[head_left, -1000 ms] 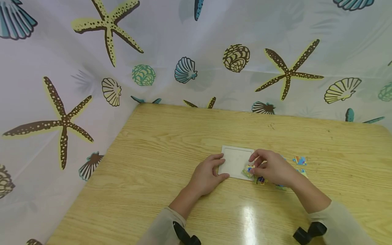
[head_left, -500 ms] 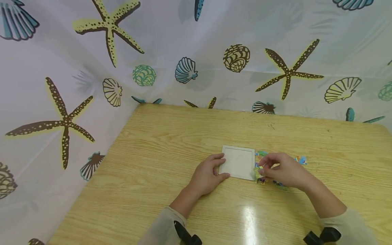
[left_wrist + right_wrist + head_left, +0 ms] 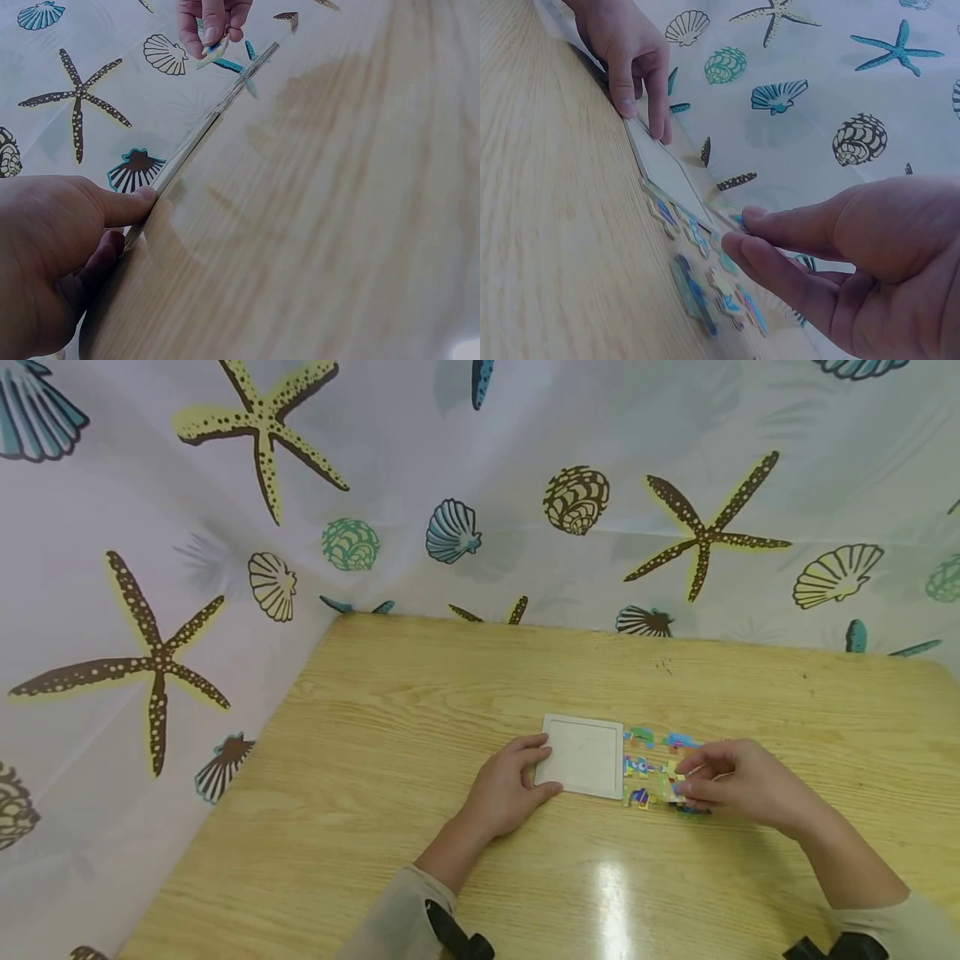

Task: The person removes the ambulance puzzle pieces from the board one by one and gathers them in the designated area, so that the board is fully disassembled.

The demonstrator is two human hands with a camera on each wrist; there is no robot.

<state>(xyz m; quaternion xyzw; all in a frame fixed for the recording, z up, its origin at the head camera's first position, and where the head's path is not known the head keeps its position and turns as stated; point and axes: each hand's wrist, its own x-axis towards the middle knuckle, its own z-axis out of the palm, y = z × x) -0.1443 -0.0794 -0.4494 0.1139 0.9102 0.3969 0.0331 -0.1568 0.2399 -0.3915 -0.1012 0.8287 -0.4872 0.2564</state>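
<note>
A white, shallow-framed puzzle tray [image 3: 583, 756] lies flat on the wooden table. My left hand [image 3: 506, 791] grips its left side, thumb near the lower left corner and fingers along the edge. To the right of the tray, my right hand [image 3: 750, 783] pinches a small jigsaw piece [image 3: 739, 219] between thumb and fingertips, raised above the other pieces; the fingers hide most of it. Several colourful jigsaw pieces [image 3: 639, 767] lie beside the tray's right edge, some partly covered by the right hand. No pieces show inside the tray.
The wooden table [image 3: 420, 718] runs back to a white curtain [image 3: 510, 460] printed with starfish and shells. That curtain also borders the table's left side. Black camera mounts sit on both wrists.
My right hand has moved right, from over the tray to above the loose pieces, still pinching a jigsaw piece. More pieces beside the tray are uncovered. The left hand stays put.
</note>
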